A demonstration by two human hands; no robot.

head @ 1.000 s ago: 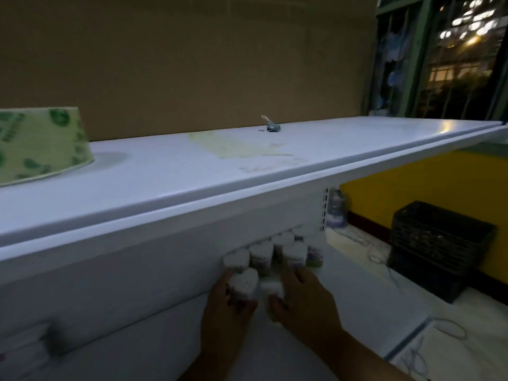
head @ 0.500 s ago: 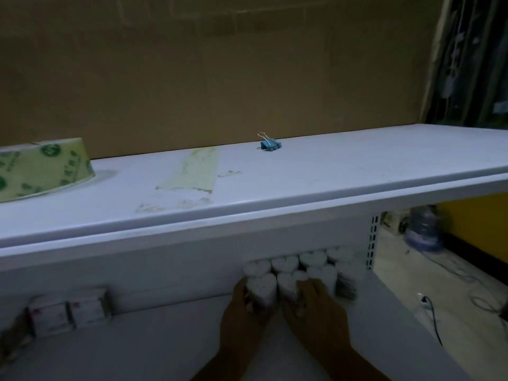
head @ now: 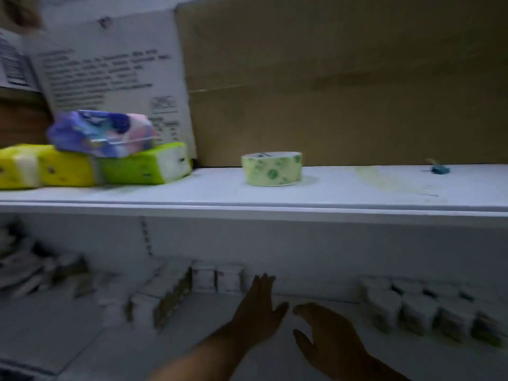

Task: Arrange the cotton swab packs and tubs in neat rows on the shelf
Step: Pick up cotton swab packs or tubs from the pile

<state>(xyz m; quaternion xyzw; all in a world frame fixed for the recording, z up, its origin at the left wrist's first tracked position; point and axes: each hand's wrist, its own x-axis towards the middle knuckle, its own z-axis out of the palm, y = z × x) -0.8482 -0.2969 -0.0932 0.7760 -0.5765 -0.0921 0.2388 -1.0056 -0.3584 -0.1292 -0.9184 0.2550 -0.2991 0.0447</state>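
Though print blurs on the box (head: 110,67), left hand (head: 258,306) and right hand (head: 327,339) hover spread, grips empty

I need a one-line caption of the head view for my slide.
Left hand and right hand, both open, hover over the lower shelf between cotton swab packs and tubs.

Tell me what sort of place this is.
Probably a shop or its stockroom: white retail shelving, rows of small boxed packs on the lower level, and big cardboard cartons standing behind.
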